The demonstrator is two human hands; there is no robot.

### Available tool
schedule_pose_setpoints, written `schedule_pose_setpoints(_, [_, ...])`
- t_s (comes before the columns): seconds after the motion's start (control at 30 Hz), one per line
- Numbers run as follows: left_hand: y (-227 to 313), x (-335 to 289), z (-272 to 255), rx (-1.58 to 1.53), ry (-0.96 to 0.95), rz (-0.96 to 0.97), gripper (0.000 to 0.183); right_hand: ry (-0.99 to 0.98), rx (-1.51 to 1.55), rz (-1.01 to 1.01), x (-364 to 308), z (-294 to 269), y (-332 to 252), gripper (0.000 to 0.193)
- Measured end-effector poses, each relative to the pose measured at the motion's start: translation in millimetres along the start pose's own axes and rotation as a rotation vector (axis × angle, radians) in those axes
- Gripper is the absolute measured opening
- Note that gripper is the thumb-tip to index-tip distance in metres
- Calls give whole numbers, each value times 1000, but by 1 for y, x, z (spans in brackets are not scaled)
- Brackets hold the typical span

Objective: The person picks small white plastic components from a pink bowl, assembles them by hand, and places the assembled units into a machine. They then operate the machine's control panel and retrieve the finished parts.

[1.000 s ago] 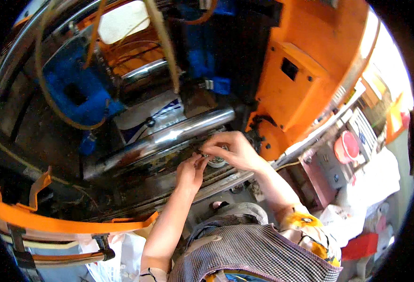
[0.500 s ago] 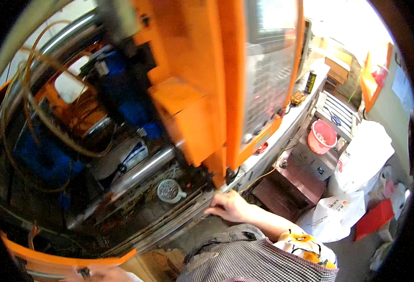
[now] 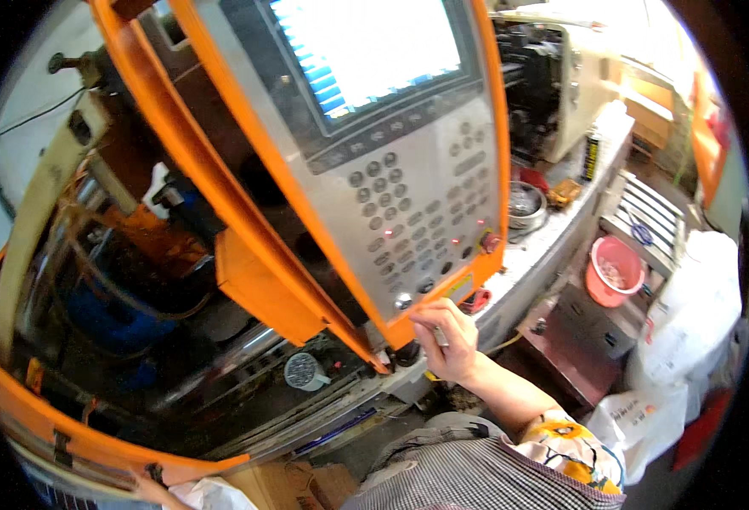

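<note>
My right hand (image 3: 449,340) is beside the lower corner of a grey control panel (image 3: 425,221) in an orange frame. Its fingers are curled together close to a silver knob (image 3: 402,301); whether they touch it or hold anything small I cannot make out. The panel carries rows of round and oval keys and a red knob (image 3: 489,242), with a lit screen (image 3: 374,51) above them. At the bottom left, my left hand (image 3: 152,490) is next to a black handle (image 3: 154,471) on an orange machine door (image 3: 94,455). Most of its fingers are hidden.
Inside the machine at left are hoses, a blue part (image 3: 115,310) and a white cup (image 3: 305,371) of small pieces. To the right stand a pink bucket (image 3: 615,272), a slatted stool (image 3: 646,217), a dark red box (image 3: 565,357) and white sacks (image 3: 689,306). Cardboard (image 3: 285,484) lies below.
My right hand has left the machine's ledge and risen to the panel's lower corner. The view has shifted, so the panel's screen and keys face me more squarely. My left hand stays by the handle.
</note>
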State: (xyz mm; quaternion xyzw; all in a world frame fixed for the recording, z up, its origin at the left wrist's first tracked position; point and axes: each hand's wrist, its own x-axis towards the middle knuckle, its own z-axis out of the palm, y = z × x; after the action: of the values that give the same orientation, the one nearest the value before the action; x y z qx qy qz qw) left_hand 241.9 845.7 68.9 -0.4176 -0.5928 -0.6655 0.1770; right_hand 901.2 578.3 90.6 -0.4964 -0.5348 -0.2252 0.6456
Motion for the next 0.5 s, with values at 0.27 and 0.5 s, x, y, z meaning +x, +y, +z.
schedule_pose_setpoints(0.27, [84,-47,11,-345,-83,-454,50,-182,77,-109,-19,9,-8,16])
schedule_pose_setpoints(0.5, [176,-115,-14,-470,-308,-451,36,-269,99,-140,-36,31,-21,16])
